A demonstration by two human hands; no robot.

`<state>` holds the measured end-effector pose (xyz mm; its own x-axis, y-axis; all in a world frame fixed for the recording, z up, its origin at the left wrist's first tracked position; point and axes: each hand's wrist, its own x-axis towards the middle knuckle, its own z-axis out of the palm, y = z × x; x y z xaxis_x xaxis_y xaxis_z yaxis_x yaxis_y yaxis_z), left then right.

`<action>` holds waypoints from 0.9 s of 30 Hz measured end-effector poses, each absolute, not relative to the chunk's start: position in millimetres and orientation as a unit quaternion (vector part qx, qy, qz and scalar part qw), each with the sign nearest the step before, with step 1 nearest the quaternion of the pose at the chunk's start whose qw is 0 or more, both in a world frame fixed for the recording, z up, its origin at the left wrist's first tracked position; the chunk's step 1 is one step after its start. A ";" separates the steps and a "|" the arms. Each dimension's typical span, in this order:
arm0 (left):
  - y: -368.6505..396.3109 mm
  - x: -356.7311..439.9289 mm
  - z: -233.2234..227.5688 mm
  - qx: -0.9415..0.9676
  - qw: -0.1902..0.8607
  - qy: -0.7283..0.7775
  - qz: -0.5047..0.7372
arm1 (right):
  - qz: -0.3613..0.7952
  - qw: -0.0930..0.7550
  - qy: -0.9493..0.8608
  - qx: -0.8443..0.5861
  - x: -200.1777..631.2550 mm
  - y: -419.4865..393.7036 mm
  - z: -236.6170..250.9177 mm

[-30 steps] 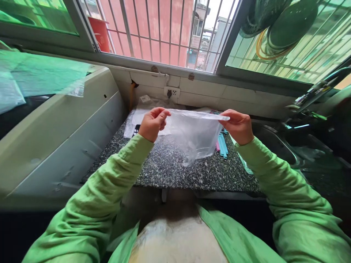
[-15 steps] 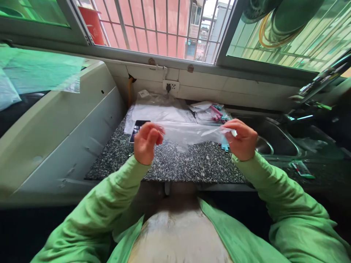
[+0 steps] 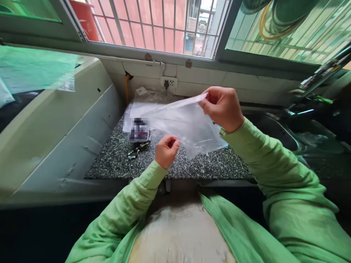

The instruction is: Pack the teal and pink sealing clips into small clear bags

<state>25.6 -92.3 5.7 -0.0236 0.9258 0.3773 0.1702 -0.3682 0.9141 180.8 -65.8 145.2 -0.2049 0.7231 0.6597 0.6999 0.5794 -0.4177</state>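
Observation:
A clear plastic bag (image 3: 192,120) hangs spread out above the speckled countertop (image 3: 153,168). Its upper right corner is pinched between the thumb and fingers of my right hand (image 3: 223,107), which is raised toward the wall. Lower and to the left, my left hand (image 3: 166,150) is closed in a pinch on the bag's near edge. Behind the bag lies a stack of clear plastic bags (image 3: 142,106). A phone (image 3: 139,130), its screen blurred out, rests left of my left hand, with a dark strap (image 3: 137,149) in front of it.
A sink (image 3: 268,128) with a metal faucet (image 3: 309,82) lies to the right. On the left stands a pale appliance (image 3: 90,95) with a greenish plastic sheet (image 3: 38,69) over it. A wall socket (image 3: 169,83) and a barred window (image 3: 153,22) are behind the counter.
My right hand has moved up and left with its corner of the bag. My left hand has come down and right. The bag, stretched level between them before, now slants and spreads open wider.

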 end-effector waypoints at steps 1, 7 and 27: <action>-90.1 20.1 4.8 0.599 0.362 0.446 0.558 | 0.034 0.432 -0.777 -0.456 184.2 -56.8 145.6; -99.4 5.3 -2.9 0.580 0.394 0.462 0.543 | 0.120 0.424 -0.734 -0.517 199.3 -10.9 121.8; -24.3 2.3 -5.3 0.897 -0.038 0.386 0.214 | 0.085 0.176 -0.666 -0.720 211.7 26.6 17.6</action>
<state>2.3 -24.3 -5.3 0.6111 0.6752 0.4132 0.7079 -0.6997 0.0963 211.7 26.6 17.6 0.0978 0.9889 0.1122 0.9287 -0.0502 -0.3674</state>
